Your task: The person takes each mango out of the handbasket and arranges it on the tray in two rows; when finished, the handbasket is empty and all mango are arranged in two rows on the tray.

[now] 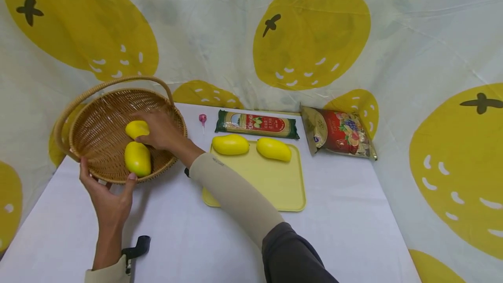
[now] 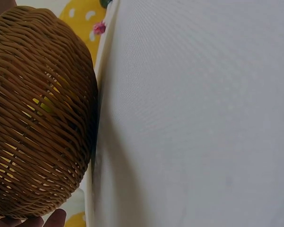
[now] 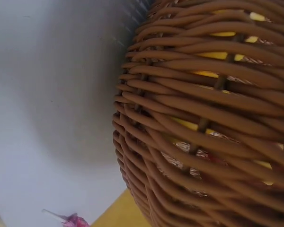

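Note:
A wicker basket with an arched handle stands at the left of the table, its opening tilted toward me. My left hand grips its near side, thumb at the rim and fingers spread along the left; fingertips also show below the weave in the left wrist view. Inside the basket, my right hand holds a yellow mango between thumb and slightly blurred fingers. Just below it lies a second mango. The weave hides the right hand in the right wrist view.
Two mangoes lie on a yellow tray, partly behind my right forearm. Behind it is a noodle packet. A pink lollipop lies near the basket, and a red-and-gold candy bag at the back right. Patterned cloth hangs behind.

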`<state>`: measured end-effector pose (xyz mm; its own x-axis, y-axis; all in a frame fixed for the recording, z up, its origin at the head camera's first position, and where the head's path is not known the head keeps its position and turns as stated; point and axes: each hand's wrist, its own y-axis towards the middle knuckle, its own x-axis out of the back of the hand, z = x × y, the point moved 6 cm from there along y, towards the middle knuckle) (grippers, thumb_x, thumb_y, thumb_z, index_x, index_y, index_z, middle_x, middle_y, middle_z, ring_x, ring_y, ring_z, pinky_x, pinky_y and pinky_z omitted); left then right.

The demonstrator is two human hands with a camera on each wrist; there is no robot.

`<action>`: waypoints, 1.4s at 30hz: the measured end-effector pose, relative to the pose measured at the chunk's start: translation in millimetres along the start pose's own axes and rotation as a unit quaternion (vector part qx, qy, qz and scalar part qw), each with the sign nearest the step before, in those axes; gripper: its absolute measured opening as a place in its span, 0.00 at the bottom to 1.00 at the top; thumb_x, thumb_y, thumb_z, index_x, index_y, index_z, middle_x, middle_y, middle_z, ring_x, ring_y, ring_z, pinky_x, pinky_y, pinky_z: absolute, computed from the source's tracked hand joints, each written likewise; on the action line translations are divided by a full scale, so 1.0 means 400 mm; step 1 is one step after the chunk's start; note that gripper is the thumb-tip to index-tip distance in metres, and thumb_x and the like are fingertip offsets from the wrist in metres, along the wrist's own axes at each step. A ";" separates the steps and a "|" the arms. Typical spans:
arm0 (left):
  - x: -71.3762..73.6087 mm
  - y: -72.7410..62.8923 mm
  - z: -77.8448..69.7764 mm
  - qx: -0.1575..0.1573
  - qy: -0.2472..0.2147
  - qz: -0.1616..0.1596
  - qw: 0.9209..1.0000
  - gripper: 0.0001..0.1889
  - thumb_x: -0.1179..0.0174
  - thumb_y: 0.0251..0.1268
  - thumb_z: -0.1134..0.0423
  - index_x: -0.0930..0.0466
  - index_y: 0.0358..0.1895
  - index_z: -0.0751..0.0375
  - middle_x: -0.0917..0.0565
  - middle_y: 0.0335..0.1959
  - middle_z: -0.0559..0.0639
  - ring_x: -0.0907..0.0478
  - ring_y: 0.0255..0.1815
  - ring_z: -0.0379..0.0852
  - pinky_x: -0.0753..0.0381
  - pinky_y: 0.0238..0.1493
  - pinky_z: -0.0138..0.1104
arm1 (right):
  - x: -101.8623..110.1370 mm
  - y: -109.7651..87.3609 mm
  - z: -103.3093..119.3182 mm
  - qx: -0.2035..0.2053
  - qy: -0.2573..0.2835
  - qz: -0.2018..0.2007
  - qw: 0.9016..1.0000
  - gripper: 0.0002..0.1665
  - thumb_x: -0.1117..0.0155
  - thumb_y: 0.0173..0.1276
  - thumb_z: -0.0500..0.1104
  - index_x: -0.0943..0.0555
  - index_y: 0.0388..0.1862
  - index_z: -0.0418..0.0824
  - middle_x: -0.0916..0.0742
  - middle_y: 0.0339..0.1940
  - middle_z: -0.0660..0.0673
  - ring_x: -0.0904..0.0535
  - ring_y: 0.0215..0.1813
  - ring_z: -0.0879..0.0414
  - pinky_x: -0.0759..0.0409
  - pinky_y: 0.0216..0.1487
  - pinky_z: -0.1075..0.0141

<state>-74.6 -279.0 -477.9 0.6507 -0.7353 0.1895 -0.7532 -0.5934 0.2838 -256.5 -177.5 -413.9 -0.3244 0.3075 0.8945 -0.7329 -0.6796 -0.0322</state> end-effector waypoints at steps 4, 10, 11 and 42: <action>0.001 0.000 0.005 -0.006 -0.002 0.000 1.000 0.58 0.29 0.56 0.65 0.58 0.87 0.47 0.54 0.88 0.44 0.47 0.86 0.54 0.41 0.85 0.50 | -0.015 0.016 -0.002 -0.009 -0.015 0.014 1.000 0.42 0.30 0.74 0.57 0.34 0.83 0.63 0.25 0.79 0.64 0.38 0.84 0.60 0.45 0.85 0.64; 0.003 0.003 0.006 -0.011 -0.003 0.001 1.000 0.58 0.29 0.56 0.65 0.57 0.87 0.47 0.53 0.88 0.45 0.46 0.86 0.54 0.39 0.84 0.46 | -0.031 0.038 -0.005 -0.022 -0.025 0.036 0.999 0.41 0.29 0.74 0.56 0.33 0.83 0.64 0.26 0.80 0.64 0.37 0.83 0.61 0.44 0.84 0.64; 0.003 0.004 0.006 -0.011 -0.003 0.001 1.000 0.58 0.29 0.56 0.65 0.57 0.87 0.47 0.53 0.88 0.44 0.46 0.86 0.54 0.39 0.84 0.45 | -0.033 0.041 -0.006 -0.026 -0.028 0.039 0.999 0.41 0.29 0.74 0.56 0.33 0.83 0.64 0.26 0.80 0.64 0.36 0.83 0.61 0.44 0.84 0.64; -0.003 -0.014 -0.024 -0.011 0.004 -0.003 1.000 0.57 0.31 0.58 0.66 0.58 0.87 0.48 0.53 0.88 0.46 0.46 0.85 0.53 0.40 0.83 0.43 | -0.014 0.001 0.008 -0.022 -0.026 0.022 0.999 0.41 0.33 0.78 0.49 0.37 0.84 0.66 0.24 0.77 0.63 0.31 0.77 0.64 0.36 0.77 0.70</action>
<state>-70.2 -271.9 -470.6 0.6560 -0.7292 0.1947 -0.7471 -0.5906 0.3050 -253.1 -181.7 -417.5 -0.3255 0.2424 0.9139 -0.7442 -0.6619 -0.0895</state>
